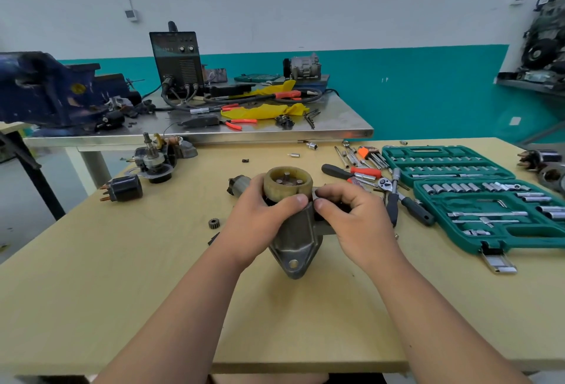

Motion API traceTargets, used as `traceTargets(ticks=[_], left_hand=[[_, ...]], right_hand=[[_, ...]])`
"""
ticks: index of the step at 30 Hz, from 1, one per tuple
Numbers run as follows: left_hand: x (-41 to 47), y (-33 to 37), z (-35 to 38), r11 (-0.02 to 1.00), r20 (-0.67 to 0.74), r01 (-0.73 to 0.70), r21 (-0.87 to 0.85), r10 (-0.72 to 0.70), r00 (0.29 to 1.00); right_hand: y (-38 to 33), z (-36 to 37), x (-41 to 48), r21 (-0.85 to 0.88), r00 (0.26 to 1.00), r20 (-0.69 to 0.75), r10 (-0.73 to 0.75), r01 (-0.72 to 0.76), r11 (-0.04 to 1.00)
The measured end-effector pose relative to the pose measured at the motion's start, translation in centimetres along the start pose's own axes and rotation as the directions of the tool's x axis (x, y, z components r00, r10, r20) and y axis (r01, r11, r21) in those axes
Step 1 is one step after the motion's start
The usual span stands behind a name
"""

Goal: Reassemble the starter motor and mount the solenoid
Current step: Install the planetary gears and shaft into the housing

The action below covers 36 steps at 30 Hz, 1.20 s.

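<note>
The starter housing stands nose-down near the middle of the wooden surface, its mounting ear toward the person, probably so that the open end faces up for parts to drop in. On top sits a yellowish gear ring with small pins showing inside. The left hand wraps the ring and housing from the left, thumb across the front, apparently to steady the stack. The right hand pinches the housing's edge just beside the ring, seemingly aligning or seating it. A loose small gear lies near the left wrist and the armature just behind that hand, within reach for the next steps. A black cylinder with copper studs, likely the solenoid, waits well apart at the left; the socket set lies open on the right.
</note>
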<state>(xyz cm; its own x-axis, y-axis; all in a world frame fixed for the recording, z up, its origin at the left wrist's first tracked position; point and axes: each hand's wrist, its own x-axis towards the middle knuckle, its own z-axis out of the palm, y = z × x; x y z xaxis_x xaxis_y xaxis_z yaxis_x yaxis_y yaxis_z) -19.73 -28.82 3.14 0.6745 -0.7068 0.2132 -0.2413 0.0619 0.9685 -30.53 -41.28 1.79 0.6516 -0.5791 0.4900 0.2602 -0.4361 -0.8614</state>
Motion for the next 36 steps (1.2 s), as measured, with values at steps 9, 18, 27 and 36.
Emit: traceTargets(ticks=[9,18,27,36], left_hand=[[0.0,-0.2,-0.4,0.998,0.01,-0.067,0.006,0.067,0.998],[-1.3,-2.3,0.5,0.981,0.078,-0.135,0.136,0.125,0.989],[-1.3,-2.8,0.9,0.98,0.047,-0.166,0.108,0.161,0.986],[-1.6,-2.5,0.6,0.978,0.09,-0.161,0.13,0.151,0.985]], right_hand=[[0.8,-0.4,-0.2,0.041,0.999,-0.01,0.04,-0.04,0.998],[1.3,-1.5,-0.3,0.082,0.987,0.029,0.16,-0.162,0.983],[-3.5,-2.8,2.3,-0.421,0.89,0.45,0.08,0.132,0.898],[-5.7,-1.0,4.7,-0.623,0.771,0.636,0.037,0.484,0.615]])
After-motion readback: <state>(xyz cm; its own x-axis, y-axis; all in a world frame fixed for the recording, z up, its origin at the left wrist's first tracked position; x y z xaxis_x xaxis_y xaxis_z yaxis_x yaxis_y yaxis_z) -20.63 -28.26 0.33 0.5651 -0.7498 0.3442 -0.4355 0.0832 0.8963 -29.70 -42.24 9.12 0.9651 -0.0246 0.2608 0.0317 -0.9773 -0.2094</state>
